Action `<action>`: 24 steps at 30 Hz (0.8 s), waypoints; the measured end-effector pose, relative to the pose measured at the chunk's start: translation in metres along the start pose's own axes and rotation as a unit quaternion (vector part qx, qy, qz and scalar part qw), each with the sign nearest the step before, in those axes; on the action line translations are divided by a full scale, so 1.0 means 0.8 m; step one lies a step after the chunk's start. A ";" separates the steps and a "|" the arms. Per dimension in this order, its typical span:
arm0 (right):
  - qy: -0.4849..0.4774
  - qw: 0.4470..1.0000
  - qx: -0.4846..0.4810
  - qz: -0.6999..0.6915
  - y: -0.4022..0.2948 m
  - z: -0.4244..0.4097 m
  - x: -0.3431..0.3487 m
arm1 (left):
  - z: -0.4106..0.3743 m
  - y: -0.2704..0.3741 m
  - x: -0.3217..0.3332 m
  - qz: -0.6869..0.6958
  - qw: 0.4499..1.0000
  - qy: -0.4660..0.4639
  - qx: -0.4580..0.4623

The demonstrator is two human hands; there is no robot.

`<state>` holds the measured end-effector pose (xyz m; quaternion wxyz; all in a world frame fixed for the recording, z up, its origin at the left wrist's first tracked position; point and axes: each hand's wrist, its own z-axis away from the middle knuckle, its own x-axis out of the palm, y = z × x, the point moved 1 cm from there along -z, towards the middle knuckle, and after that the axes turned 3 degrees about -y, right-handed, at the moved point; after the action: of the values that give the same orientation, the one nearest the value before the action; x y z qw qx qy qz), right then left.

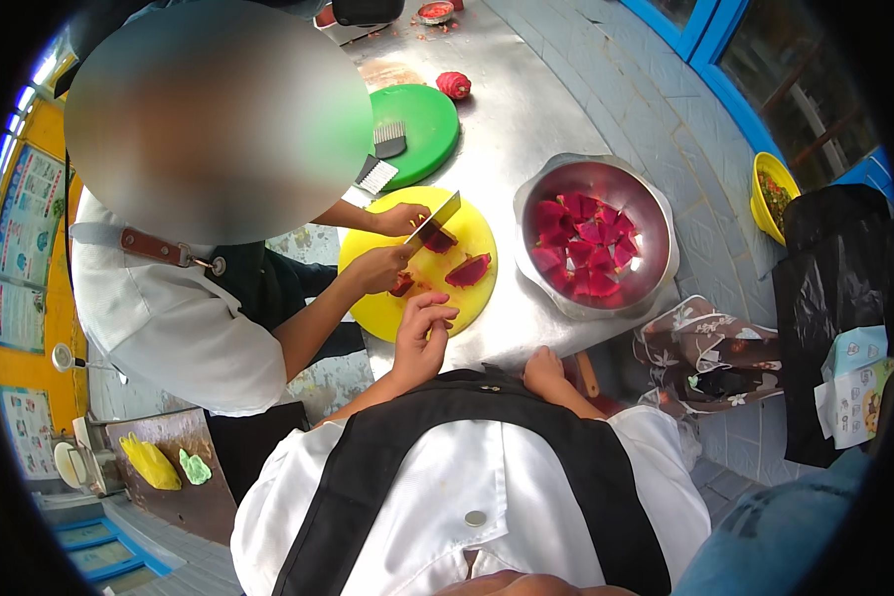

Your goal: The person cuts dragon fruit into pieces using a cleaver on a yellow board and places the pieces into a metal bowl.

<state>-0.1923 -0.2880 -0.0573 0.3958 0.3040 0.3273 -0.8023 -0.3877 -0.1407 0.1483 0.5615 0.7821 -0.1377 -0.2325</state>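
Note:
My left hand [423,335] hovers at the near edge of a round yellow cutting board [469,313], empty, with its fingers loosely bent. My right hand [544,370] rests at the near edge of the metal table [510,339] with curled fingers; whether anything is in it is hidden. On the yellow board a co-worker's hands [378,268] hold a knife [445,208] against a piece of dragon fruit [439,240]. A cut dragon fruit wedge [468,270] lies beside it. To the right stands a metal bowl [652,186] holding several magenta dragon fruit pieces [585,238].
Behind the yellow board lies a green board [436,134] with two crinkle cutters [390,139]. A whole dragon fruit [454,85] sits near it. The co-worker [186,328] stands close on the left. Tiled wall [641,104] and a floral cloth [685,335] border the right side.

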 end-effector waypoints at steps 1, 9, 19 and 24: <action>-0.004 1.000 0.000 0.007 -0.003 0.002 -0.003 | 0.001 0.000 -0.001 -0.001 1.000 0.002 -0.002; -0.054 0.998 0.026 0.020 -0.015 0.012 -0.025 | 0.001 0.002 0.006 0.004 0.999 0.039 0.013; -0.006 1.000 0.006 0.008 -0.006 0.008 -0.011 | 0.003 0.001 0.010 0.007 1.000 0.025 0.008; 0.000 1.000 -0.005 0.012 -0.006 0.011 -0.009 | 0.004 0.000 0.012 0.007 1.000 0.023 0.008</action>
<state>-0.1944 -0.2891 -0.0453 0.4065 0.3062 0.3280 -0.7959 -0.3809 -0.1476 0.1454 0.5601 0.7904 -0.1323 -0.2098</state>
